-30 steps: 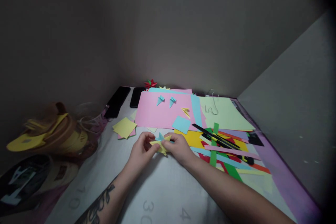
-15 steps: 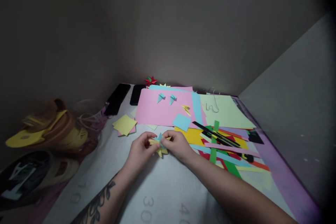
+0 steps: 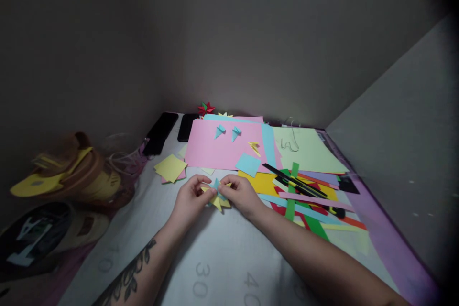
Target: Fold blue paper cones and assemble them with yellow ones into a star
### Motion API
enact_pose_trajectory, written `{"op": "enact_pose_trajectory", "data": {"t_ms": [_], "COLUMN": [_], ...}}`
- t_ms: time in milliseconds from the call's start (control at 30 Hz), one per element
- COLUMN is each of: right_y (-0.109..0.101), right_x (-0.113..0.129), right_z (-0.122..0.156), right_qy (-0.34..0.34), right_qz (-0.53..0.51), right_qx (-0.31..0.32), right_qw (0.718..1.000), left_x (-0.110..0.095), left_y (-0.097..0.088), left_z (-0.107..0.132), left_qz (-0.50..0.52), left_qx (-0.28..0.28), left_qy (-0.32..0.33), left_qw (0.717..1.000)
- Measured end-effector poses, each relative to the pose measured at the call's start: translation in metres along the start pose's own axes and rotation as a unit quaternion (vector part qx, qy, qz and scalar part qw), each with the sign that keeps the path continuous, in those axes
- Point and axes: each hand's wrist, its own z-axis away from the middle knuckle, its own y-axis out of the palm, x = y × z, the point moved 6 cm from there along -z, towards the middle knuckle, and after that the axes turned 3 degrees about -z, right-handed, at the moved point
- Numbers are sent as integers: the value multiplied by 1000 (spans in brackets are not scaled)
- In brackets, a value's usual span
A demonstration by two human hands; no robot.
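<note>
A small folded paper star (image 3: 217, 197) in yellow and light blue sits between my two hands, just above the white cutting mat (image 3: 215, 263). My left hand (image 3: 189, 200) pinches its left side with thumb and fingertips. My right hand (image 3: 241, 194) pinches its right side the same way. Both sets of fingers are closed on the paper. Part of the star is hidden by my fingers.
Behind the hands lies a pink sheet (image 3: 222, 150) with two blue folded points (image 3: 226, 132), a yellow folded point (image 3: 254, 147) and a blue square (image 3: 247, 164). Coloured strips and sheets (image 3: 304, 196) pile at the right. Yellow squares (image 3: 170, 168), two phones (image 3: 172, 129) and a red star (image 3: 205, 108) lie left and behind.
Both hands stayed on the star and turned it slightly between the fingertips; the view drifted a little, so everything sits a touch higher in the picture.
</note>
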Motion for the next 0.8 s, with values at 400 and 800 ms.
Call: {"op": "enact_pose_trajectory", "data": {"t_ms": [400, 800], "right_y": [-6, -2], "right_x": [-4, 0], "right_z": [-2, 0], "right_qy": [-8, -8], "right_qz": [45, 19], "right_qx": [-21, -22], "right_qw": [999, 1000], "left_x": [1, 5], "left_y": [-9, -4], "left_z": [-3, -2], "left_qz": [-61, -40], "left_qx": [-30, -32], "left_qy": [-4, 18], "left_qw": [998, 999]}}
